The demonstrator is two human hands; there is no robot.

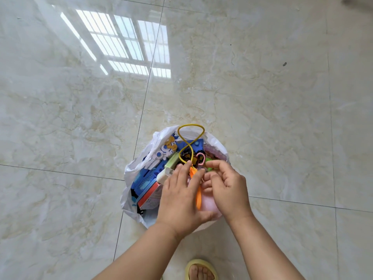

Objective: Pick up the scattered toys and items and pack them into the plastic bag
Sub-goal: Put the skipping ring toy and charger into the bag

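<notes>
A white plastic bag (133,174) stands open on the floor, filled with toys. Inside lie blue toy pieces (149,174), an orange box (150,197), a white and green item (168,168), a pink soft thing (207,203) and an orange plastic piece (198,197). A yellow cord (190,136) loops in a figure eight up out of the bag. My left hand (181,201) lies over the bag with its fingers stretched onto the toys, fingertips at the cord's lower end. My right hand (226,186) has curled fingers pinching small items beside a green piece (210,168).
Glossy beige marble floor tiles (262,98) lie all around the bag, with a window's reflection at the upper left. My foot in a yellow slipper (200,269) stands just below the bag. A small dark speck (284,64) marks the floor at the right.
</notes>
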